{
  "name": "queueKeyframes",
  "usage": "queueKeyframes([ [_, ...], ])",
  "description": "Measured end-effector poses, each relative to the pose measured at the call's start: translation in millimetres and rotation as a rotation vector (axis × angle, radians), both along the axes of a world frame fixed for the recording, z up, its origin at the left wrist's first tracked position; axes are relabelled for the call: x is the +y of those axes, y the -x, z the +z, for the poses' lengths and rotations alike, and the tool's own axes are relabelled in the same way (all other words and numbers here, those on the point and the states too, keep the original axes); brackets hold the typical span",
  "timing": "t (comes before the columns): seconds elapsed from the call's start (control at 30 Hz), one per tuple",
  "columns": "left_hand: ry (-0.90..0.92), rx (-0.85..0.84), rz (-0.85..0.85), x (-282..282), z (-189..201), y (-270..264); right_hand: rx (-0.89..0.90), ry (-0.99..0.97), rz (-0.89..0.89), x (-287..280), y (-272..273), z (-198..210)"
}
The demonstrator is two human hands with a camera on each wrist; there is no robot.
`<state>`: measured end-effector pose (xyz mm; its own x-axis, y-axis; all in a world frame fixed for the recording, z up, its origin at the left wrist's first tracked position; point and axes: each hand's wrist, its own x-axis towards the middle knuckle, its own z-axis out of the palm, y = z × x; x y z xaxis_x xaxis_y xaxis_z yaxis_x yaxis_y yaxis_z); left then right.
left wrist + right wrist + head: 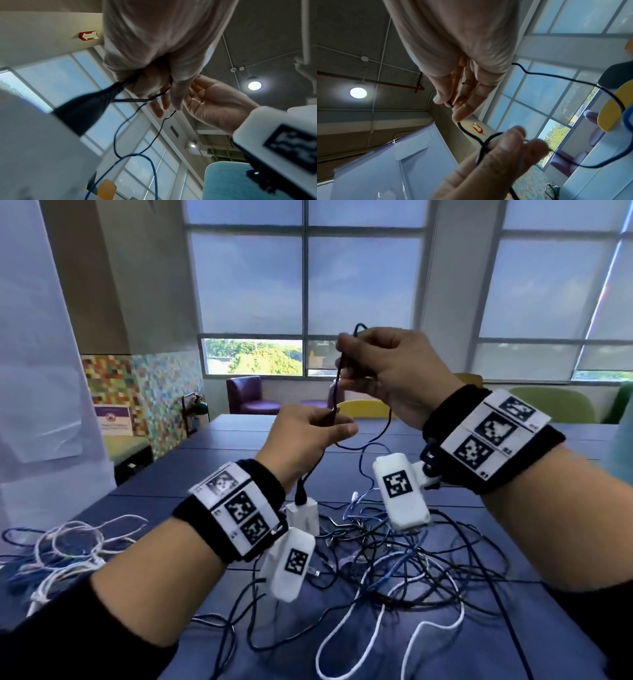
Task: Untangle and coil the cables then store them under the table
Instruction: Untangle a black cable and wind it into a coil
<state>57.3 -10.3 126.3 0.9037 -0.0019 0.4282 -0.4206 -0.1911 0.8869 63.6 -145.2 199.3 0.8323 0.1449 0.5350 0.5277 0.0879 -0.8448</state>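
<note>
Both hands are raised above the blue table (pixel 513 628). A thin black cable (pixel 337 378) runs taut between them. My right hand (pixel 342 361) pinches its upper part between thumb and fingers (pixel 440 98). Lower down, my left hand (pixel 337 422) grips the same black cable (pixel 467 131), which loops around its fingers (pixel 508 142). A white power adapter (pixel 305 517) with a black plug (pixel 85 108) hangs from the cable just under my left wrist. A slack loop (pixel 373 436) sags between the hands. On the table below lies a tangled heap of black, blue and white cables (pixel 394 563).
A second bunch of white and blue cables (pixel 68 542) lies at the table's left edge. Chairs stand beyond the far edge: purple (pixel 250 395), yellow (pixel 363 409) and green (pixel 555 405). Large windows (pixel 308 285) fill the back wall.
</note>
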Motion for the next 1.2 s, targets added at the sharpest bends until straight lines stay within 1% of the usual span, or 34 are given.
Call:
queueKeyframes([
  [0.1, -0.042, 0.015, -0.012, 4.4, 1.3, -0.8, -0.053, -0.092, -0.063, -5.4, 0.1, 8.3],
  [0.23, -0.056, 0.138, -0.074, 19.6, -6.7, -2.1, -0.050, -0.203, -0.112, -23.7, -4.1, 16.2],
  [0.33, 0.030, 0.206, -0.068, 27.7, -14.2, -3.7, -0.016, -0.231, -0.030, -33.6, -6.0, 16.6],
  [0.4, 0.067, 0.209, -0.043, 31.4, -16.8, -4.5, -0.019, -0.266, 0.052, -38.8, -3.1, 18.2],
  [0.43, 0.058, 0.200, -0.050, 30.5, -16.9, -2.4, -0.039, -0.308, 0.080, -40.9, -0.3, 20.8],
  [0.5, -0.020, 0.173, -0.111, 24.1, -19.7, 4.5, -0.093, -0.428, 0.098, -43.5, 6.5, 30.4],
  [0.57, -0.158, 0.152, -0.173, 14.8, -29.5, 9.0, -0.133, -0.524, 0.093, -41.8, 13.1, 42.7],
  [0.6, -0.230, 0.135, -0.179, 10.9, -34.0, 10.3, -0.147, -0.545, 0.083, -40.3, 16.0, 48.4],
  [0.63, -0.261, 0.110, -0.163, 8.6, -37.9, 9.7, -0.166, -0.538, 0.060, -40.1, 18.0, 53.7],
  [0.67, -0.234, 0.086, -0.129, 7.9, -39.8, 7.9, -0.195, -0.502, 0.026, -40.7, 19.6, 57.8],
  [0.7, -0.157, 0.072, -0.089, 9.5, -39.0, 4.9, -0.232, -0.432, -0.025, -42.8, 20.7, 60.4],
  [0.77, 0.012, 0.062, -0.038, 13.6, -28.3, 3.9, -0.287, -0.224, -0.146, -45.9, 21.4, 59.4],
  [0.83, 0.107, 0.048, -0.033, 18.3, -14.6, 2.5, -0.262, -0.061, -0.204, -47.4, 16.5, 49.5],
  [0.9, 0.211, 0.006, -0.054, 21.7, -0.8, 2.2, -0.181, -0.020, -0.186, -46.8, 7.4, 32.2],
  [0.97, 0.347, 0.001, -0.071, 24.2, 12.9, 1.8, -0.107, 0.036, -0.199, -44.4, -0.1, 12.3],
  [1.03, 0.477, 0.056, -0.090, 25.7, 26.0, 1.8, -0.074, 0.123, -0.217, -41.1, -3.6, -7.5],
  [1.07, 0.524, 0.102, -0.091, 26.1, 31.0, 1.3, -0.067, 0.161, -0.196, -38.4, -2.8, -17.1],
  [1.13, 0.576, 0.188, -0.080, 25.2, 34.9, -0.7, -0.055, 0.266, -0.123, -32.5, 1.2, -36.3],
  [1.2, 0.579, 0.238, -0.065, 20.2, 32.6, -3.0, -0.033, 0.394, -0.033, -22.1, 9.4, -53.8],
])
